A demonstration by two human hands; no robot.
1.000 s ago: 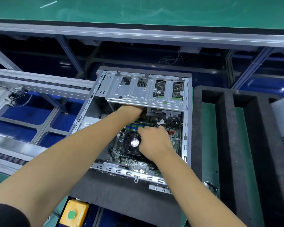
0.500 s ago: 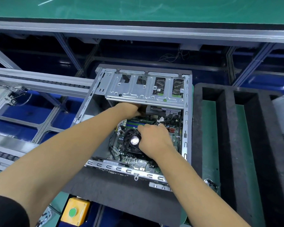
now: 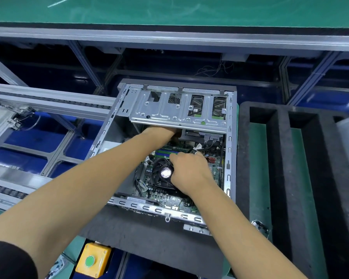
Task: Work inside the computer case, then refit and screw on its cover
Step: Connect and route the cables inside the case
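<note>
Reaching under drive cage (image 3: pixel 177 113), left hand (image 3: pixel 159 132) fingers hidden.

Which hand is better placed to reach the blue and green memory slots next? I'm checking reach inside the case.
Probably the right hand: it lies beside the fan, its fingers at the memory slots. The left hand is tucked under the drive cage.

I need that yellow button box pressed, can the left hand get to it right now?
Probably not at once: the left hand is reaching under the drive cage. The button box itself lies uncovered near the body.
</note>
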